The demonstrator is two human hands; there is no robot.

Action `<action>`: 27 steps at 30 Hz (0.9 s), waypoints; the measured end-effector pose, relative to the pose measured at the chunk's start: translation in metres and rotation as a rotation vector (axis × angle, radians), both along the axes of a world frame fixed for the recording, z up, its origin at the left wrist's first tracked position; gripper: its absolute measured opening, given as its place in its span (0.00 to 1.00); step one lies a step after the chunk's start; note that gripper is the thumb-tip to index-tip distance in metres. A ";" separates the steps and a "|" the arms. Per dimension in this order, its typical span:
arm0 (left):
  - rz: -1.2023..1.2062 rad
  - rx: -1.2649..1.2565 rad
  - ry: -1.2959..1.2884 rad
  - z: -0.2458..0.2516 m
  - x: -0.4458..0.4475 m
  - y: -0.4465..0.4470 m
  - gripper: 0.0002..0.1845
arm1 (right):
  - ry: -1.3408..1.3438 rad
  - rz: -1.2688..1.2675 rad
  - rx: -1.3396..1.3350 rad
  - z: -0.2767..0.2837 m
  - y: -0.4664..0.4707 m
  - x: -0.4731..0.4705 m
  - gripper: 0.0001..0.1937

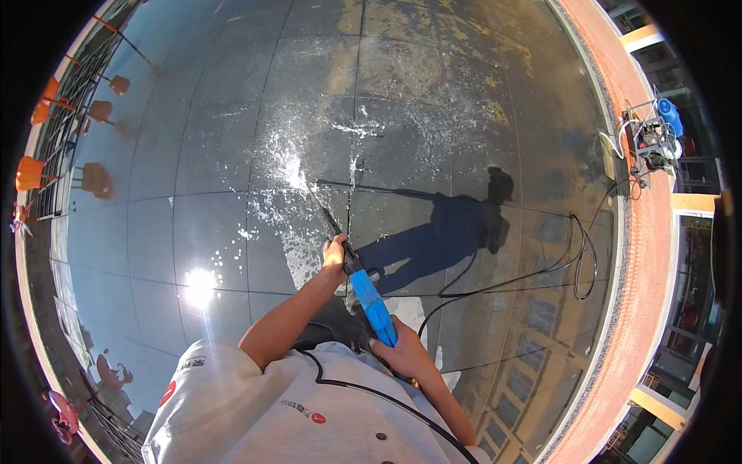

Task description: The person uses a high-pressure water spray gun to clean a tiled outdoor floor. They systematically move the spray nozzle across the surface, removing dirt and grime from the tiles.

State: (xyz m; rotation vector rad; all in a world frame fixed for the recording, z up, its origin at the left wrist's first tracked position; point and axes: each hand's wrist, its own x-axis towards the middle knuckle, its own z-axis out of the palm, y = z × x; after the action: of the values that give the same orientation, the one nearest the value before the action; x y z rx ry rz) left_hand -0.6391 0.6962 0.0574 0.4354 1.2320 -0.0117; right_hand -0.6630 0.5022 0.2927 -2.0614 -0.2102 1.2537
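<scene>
Both of my hands hold a blue and black pressure washer gun, its lance angled down toward the wet floor. My left hand wraps the black front part of the gun. At the rear of the blue body, my right hand grips the handle; the trigger is hidden. Bright white water spray spreads on the dark paving just past the lance tip. A black hose crosses the front of my light shirt.
More black hose lies looped on the right, running toward a pump machine with a blue tank on the reddish raised walkway. A metal railing with orange pumpkin-shaped decorations borders the left. Sun glare reflects off the water.
</scene>
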 end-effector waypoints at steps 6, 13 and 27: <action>0.036 -0.011 0.002 0.003 0.000 0.017 0.12 | 0.041 0.005 -0.038 0.005 0.019 0.005 0.25; -0.268 -0.228 -0.127 -0.007 0.036 -0.029 0.23 | -0.086 -0.123 -0.216 0.030 0.028 -0.006 0.23; -0.093 -0.016 -0.250 0.011 0.093 0.052 0.14 | -0.194 -0.162 -0.121 0.025 0.048 0.042 0.25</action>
State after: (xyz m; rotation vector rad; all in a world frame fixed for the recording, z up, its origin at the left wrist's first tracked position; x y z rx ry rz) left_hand -0.5461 0.7482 0.0689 0.4653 0.9643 -0.0456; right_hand -0.6214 0.5499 0.3180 -2.2565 -0.0550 0.9908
